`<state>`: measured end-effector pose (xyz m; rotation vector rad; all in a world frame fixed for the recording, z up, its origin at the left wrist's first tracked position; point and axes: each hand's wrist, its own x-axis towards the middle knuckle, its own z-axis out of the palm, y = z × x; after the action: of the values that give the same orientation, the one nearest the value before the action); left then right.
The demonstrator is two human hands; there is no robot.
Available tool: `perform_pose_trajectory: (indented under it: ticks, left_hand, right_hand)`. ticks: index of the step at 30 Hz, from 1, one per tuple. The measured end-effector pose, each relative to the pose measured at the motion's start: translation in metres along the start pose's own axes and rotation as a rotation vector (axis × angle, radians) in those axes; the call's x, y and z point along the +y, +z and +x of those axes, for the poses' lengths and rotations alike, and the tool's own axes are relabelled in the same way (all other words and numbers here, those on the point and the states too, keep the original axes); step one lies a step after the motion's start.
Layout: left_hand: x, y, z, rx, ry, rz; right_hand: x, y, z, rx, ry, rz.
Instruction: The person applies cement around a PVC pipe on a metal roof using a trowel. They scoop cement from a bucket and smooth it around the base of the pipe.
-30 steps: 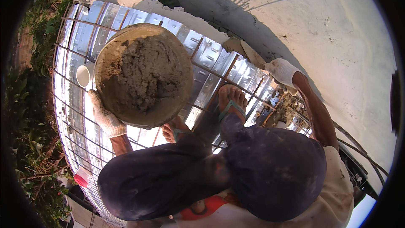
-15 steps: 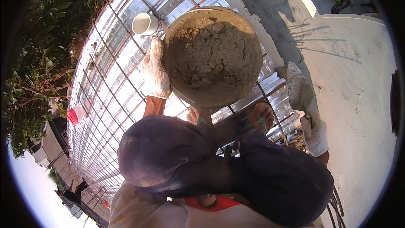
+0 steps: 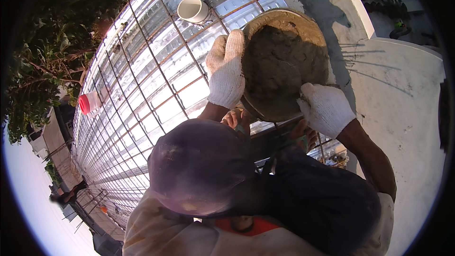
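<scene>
A round bucket (image 3: pixel 320 35) of wet grey mortar (image 3: pixel 279 59) stands tilted before my feet, on the rebar mesh. My left hand (image 3: pixel 226 68), in a white knit glove, grips the bucket's left rim, thumb and fingers wrapped over it. My right hand (image 3: pixel 327 108), gloved too, is closed at the lower right of the bucket, fingers at the mortar's edge. Whatever it holds is hidden by the glove and the rim. My bent knees (image 3: pixel 199 166) and sandalled feet (image 3: pixel 238 119) are close below the bucket.
Rebar mesh (image 3: pixel 156 57) spreads over shiny corrugated metal decking. A white cup (image 3: pixel 192 9) lies on it beyond my left hand; a red-lidded clear jar (image 3: pixel 87 103) is far left. At right rises a pale concrete wall (image 3: pixel 398 114). Leafy branches (image 3: pixel 42 42) border the left.
My right hand has come up from beside my knee to the bucket's edge. The bucket has shifted right and tilted, with my left hand still on its rim.
</scene>
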<state>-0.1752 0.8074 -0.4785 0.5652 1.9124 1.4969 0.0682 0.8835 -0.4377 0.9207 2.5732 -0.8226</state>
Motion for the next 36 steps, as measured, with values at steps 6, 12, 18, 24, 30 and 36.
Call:
perform_pose_trajectory:
  ticks: [6, 12, 18, 24, 30, 36]
  left_hand:
    - [-0.007, -0.005, 0.001, -0.019, -0.055, 0.032]
    - [0.0, -0.002, -0.006, -0.081, -0.049, 0.162]
    - [-0.011, -0.011, -0.011, -0.056, 0.466, 0.418]
    - [-0.032, -0.024, 0.003, -0.061, 0.203, 0.103]
    - [-0.042, -0.029, 0.017, -0.093, -0.125, -0.278]
    - [-0.044, -0.047, 0.023, -0.036, -0.109, -0.267]
  right_hand:
    - [-0.009, -0.009, -0.027, -0.071, 0.045, 0.101]
    - [-0.012, -0.004, -0.013, -0.113, 0.056, 0.337]
    - [-0.008, 0.012, -0.033, -0.023, -0.003, 0.385]
    - [0.001, 0.006, -0.039, -0.066, 0.006, 0.334]
    - [0.001, 0.005, -0.031, 0.15, -0.05, -0.289]
    - [-0.005, -0.022, -0.029, 0.252, 0.049, 0.341]
